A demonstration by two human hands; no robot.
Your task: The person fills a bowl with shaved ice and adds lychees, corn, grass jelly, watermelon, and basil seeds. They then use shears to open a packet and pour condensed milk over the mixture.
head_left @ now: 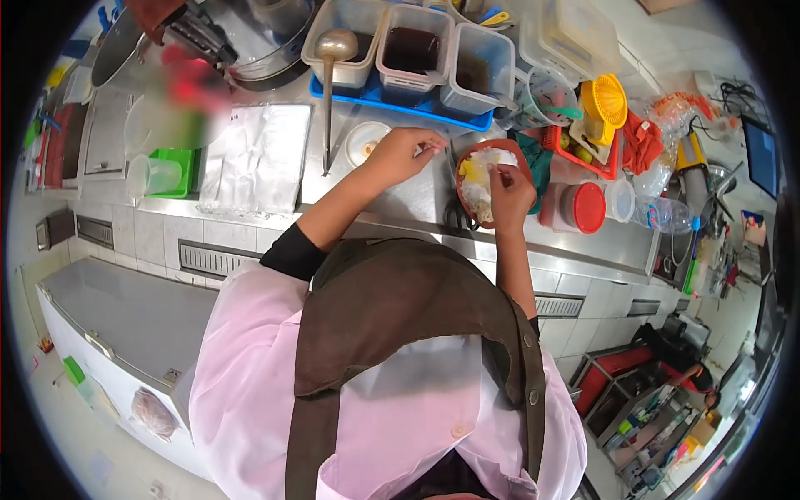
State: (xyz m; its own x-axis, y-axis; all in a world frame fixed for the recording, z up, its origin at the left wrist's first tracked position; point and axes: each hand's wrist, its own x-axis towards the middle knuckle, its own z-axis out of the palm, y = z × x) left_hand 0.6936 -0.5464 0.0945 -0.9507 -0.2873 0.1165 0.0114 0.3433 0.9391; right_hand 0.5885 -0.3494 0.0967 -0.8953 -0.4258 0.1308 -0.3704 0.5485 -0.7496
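Observation:
My left hand (404,156) is raised over the steel counter beside a small white bowl (364,148), which has a little orange-brown food in it. Its fingers are drawn together in a pinch; anything between them is too small to make out. My right hand (512,193) is at the right side of a brown oval bowl (469,212), fingertips pinched over the food inside. White, crumbly-looking food (477,193) fills much of that bowl, with a yellow patch (475,172) near the top. Whatever the right fingers hold is hidden.
A blue tray (400,108) carries containers of dark liquid, with a ladle (327,104) leaning on one. Plastic sheets (254,158) lie left. Red-lidded jar (583,208), water bottle (662,214), red basket (587,154) and yellow juicer (604,104) stand right. Another person (700,379) is far right.

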